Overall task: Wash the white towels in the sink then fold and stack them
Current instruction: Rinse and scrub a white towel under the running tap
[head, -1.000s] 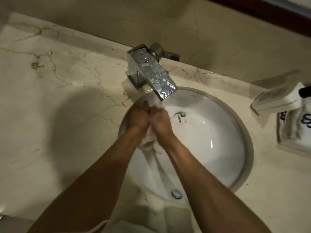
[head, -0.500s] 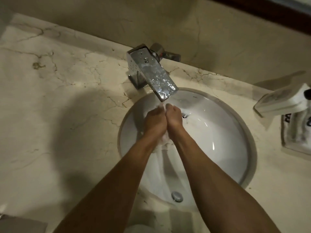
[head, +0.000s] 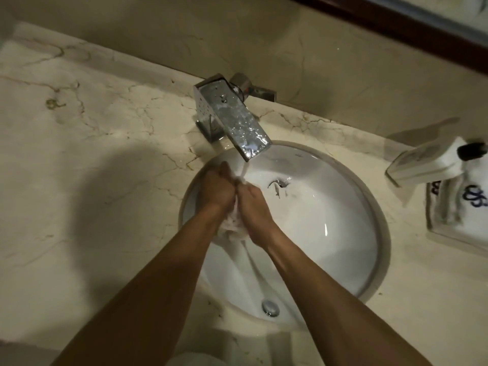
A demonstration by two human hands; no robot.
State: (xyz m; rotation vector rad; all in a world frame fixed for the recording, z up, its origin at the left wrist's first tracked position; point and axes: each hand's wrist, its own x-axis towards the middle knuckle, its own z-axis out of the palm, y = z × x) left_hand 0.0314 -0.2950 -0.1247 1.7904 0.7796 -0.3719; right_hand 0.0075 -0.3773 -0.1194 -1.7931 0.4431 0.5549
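A wet white towel (head: 233, 228) is bunched between my two hands over the round white sink (head: 343, 233). My left hand (head: 217, 190) and my right hand (head: 253, 206) press together and grip the towel, most of which is hidden between the palms. Water runs from the chrome faucet (head: 237, 122) onto the top of the towel at my fingertips. The drain (head: 280, 184) lies just right of my hands.
A marble counter (head: 92, 167) surrounds the sink. At the right edge stand a white dispenser (head: 427, 161) and a tray (head: 446, 233) with folded white cloth carrying blue print. The wall rises close behind the faucet. An overflow cap (head: 270, 307) sits at the basin's near side.
My joined hands shifted under the spout and back a little toward the left, rubbing the towel. Water still runs.
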